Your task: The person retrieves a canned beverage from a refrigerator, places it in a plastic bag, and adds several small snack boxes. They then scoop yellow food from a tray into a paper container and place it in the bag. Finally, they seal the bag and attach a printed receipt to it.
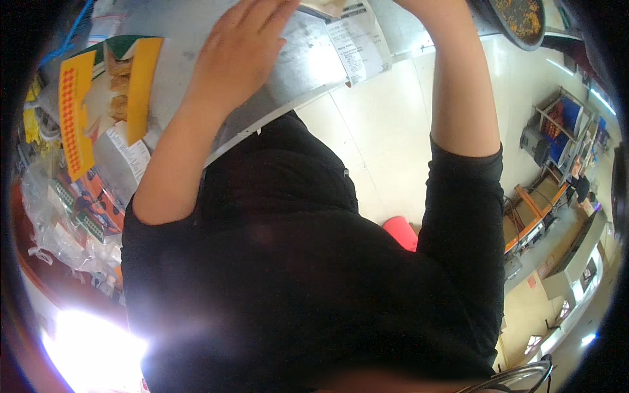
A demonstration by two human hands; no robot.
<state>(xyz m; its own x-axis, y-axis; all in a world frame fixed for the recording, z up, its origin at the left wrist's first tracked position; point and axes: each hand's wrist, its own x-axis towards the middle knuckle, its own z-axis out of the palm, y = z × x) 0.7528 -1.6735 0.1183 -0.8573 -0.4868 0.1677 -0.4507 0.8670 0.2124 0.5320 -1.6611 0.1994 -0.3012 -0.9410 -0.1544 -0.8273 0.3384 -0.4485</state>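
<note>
My left hand is over the metal table, back of the hand up, its fingers partly cut off by the top edge. What lies under its fingertips is hidden. Just right of them is part of a pale, folded paper-like thing. A printed receipt hangs over the table's front edge. My right forearm reaches up past the top edge, so my right hand is out of view; before it is the upper right part of the table. At the left, an open yellow and green food box holds brown fried-looking pieces.
A dark round pan with brown crumbs is at the top right. Another printed slip lies by the food box. Clear plastic bags with printed packs are at the lower left. A pink object stands on the tiled floor. Crates and shelving are farther right.
</note>
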